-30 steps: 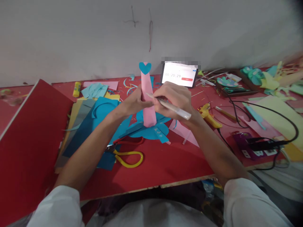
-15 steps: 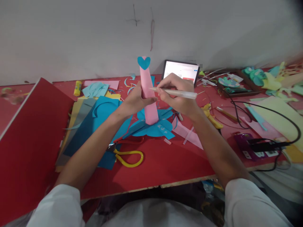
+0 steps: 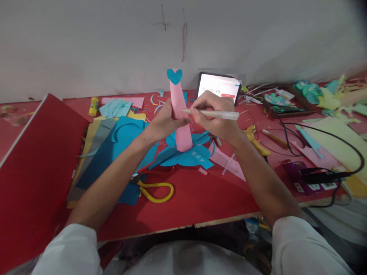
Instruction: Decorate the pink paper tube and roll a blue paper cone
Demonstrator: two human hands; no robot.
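My left hand (image 3: 164, 120) is closed around a pink paper column (image 3: 178, 97), its thumb across the near side. A blue paper heart (image 3: 174, 76) tops the column. At its lower end the column meets a blue paper base (image 3: 183, 158) with petal-like lobes and some pale handwriting on the right lobe. Between the thumb and fingers of my right hand (image 3: 213, 110) is a pale pen (image 3: 219, 114), its tip at the pink paper just above my left thumb. Whether the tip touches the paper I cannot tell.
Scissors (image 3: 156, 193) with red and yellow handles lie before blue sheets (image 3: 114, 160). A glue stick (image 3: 93, 106) stands at the back left. A tablet (image 3: 219, 86) leans on the wall. On the right are a yellow glue gun (image 3: 256, 141), a purple box (image 3: 305, 177) with cables and a tray (image 3: 286, 112).
The pink column and blue base have shifted very slightly, with more handwriting showing on the right lobe. Both hands keep their grips, the pen tip barely moved.
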